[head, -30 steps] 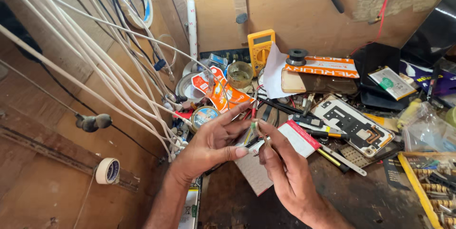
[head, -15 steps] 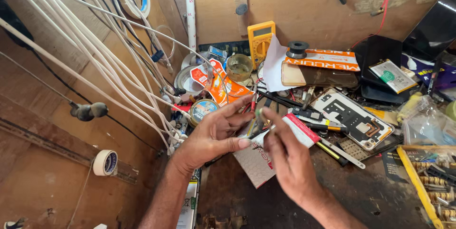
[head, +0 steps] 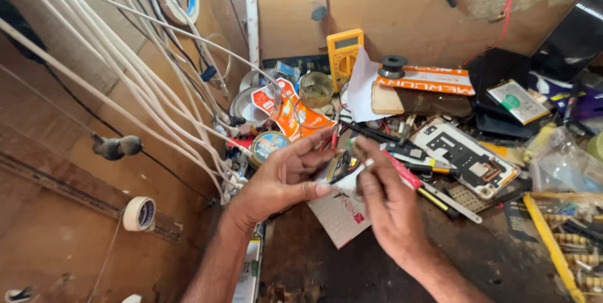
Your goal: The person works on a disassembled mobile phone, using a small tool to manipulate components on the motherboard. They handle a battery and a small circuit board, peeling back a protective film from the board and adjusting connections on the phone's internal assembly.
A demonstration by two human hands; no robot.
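Head cam: left hand (head: pixel 279 180) and right hand (head: pixel 386 199) meet over the messy bench, fingers curled shut, pinching a small white flat part with thin dark wires (head: pixel 347 171) between the fingertips. Looks light, bendy and fragile, so I'd grip its edges. White card with red mark (head: pixel 339 215) lies just below the fingers.

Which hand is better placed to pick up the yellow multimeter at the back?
Probably neither is ideal, but the left hand looks better placed. The yellow multimeter stands beyond its fingertips, while the right hand pinches the small white part and sits nearer the bench's front edge.
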